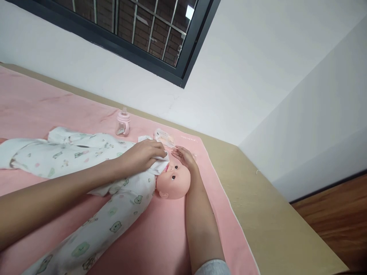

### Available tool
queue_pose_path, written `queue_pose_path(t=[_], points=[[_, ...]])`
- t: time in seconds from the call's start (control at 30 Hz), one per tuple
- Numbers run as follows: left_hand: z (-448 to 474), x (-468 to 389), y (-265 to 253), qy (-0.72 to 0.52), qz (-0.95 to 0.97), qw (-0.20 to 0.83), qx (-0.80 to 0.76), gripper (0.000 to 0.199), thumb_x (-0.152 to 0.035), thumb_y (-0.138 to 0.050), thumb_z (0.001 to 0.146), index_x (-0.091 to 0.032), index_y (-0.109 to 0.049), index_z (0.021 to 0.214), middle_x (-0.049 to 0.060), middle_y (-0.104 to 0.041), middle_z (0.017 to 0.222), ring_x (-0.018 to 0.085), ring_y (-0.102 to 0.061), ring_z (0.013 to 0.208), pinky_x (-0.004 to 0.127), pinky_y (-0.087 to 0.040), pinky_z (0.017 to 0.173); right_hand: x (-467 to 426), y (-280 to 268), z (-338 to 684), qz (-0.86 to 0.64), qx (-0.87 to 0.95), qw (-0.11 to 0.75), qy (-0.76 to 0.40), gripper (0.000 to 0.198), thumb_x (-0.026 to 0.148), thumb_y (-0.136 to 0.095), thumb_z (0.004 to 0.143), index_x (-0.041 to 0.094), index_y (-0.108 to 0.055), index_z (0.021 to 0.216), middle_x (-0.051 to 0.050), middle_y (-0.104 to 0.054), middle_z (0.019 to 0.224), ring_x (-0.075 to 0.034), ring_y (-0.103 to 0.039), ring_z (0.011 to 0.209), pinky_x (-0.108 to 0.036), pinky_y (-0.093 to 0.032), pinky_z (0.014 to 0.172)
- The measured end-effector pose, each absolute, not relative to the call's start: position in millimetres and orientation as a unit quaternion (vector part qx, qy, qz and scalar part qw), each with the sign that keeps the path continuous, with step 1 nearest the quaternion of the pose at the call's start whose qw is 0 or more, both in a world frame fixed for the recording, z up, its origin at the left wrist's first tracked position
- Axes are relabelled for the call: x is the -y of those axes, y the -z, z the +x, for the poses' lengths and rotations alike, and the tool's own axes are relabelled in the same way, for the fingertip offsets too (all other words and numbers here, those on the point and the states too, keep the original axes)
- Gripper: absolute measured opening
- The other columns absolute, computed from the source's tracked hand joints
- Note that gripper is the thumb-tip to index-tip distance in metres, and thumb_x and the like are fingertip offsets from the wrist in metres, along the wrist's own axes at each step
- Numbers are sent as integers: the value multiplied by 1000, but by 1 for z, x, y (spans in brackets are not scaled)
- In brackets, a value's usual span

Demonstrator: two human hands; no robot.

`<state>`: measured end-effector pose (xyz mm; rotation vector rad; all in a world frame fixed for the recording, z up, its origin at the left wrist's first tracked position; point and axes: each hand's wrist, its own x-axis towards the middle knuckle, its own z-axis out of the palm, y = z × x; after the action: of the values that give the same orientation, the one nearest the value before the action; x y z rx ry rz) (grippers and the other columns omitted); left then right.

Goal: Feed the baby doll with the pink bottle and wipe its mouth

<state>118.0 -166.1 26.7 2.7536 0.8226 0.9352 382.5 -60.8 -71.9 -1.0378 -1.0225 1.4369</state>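
Observation:
A baby doll (174, 185) lies on its back on a pink mat, dressed in a white printed outfit (111, 214). My left hand (143, 156) is closed on a white wipe (160, 164), pressed at the doll's mouth and chin. My right hand (184, 156) rests against the far side of the doll's head, its fingers stretched out and holding nothing. The wipe and my left hand cover the doll's neck and lower face. Just beyond my hands is a clear plastic packet (164, 136) with something pale inside.
A pink-lidded baby bottle (123, 124) with a handle stands near the mat's far edge. The pink mat (160, 236) covers part of a tan tabletop (243, 183). A white wall with a dark-framed barred window (183, 72) is behind, and wood panelling (338, 214) is at right.

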Motion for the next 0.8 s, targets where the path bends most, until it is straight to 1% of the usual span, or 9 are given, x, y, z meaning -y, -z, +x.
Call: queue_pose_path(t=[0.1,0.17,0.27,0.33,0.5,0.63,0.8], points=[[115,170,-35,-312,898,180,-252,28,-2,-40,72,-16,-64,73,2,-66,84,14,-60,78,22,-42,70,61,72,383,-436,427,520,-597,13,19,-65,84,17,-65,96,-5,-71,85,-14,-71,82,-32,-56,96],[115,171,-36,-298,901,205,-238,31,0,-40,68,-16,-65,71,1,-66,85,14,-61,78,21,-42,70,61,72,382,-436,429,522,-595,13,20,-66,84,17,-64,97,-5,-71,85,-14,-71,82,-32,-56,97],[117,171,-33,-275,913,190,-235,37,3,-38,64,-17,-68,73,2,-66,88,14,-61,79,22,-41,72,61,72,382,-435,432,522,-594,15,21,-67,83,17,-64,97,-5,-71,84,-15,-71,83,-33,-55,99],[118,170,-29,-269,915,187,-235,38,2,-38,65,-17,-69,74,2,-66,89,14,-61,80,22,-41,72,61,72,382,-435,433,521,-593,14,21,-67,83,17,-64,97,-5,-71,83,-15,-71,84,-34,-55,99],[119,169,-27,-283,915,156,-241,31,1,-38,64,-15,-64,68,3,-66,90,15,-61,80,23,-40,70,62,72,382,-434,434,522,-593,14,19,-65,83,18,-64,97,-4,-71,82,-15,-71,84,-34,-55,99],[120,169,-27,-281,917,133,-252,29,-1,-38,64,-15,-62,68,4,-65,89,16,-60,79,24,-39,69,61,73,382,-430,432,522,-597,14,19,-65,84,17,-63,97,-4,-72,83,-14,-71,82,-33,-55,98],[122,165,-24,-269,919,109,-266,25,-4,-39,68,-15,-61,67,6,-64,87,18,-58,80,27,-38,70,59,73,382,-435,430,522,-595,12,18,-64,84,18,-63,96,-4,-72,84,-14,-71,82,-33,-56,97]])
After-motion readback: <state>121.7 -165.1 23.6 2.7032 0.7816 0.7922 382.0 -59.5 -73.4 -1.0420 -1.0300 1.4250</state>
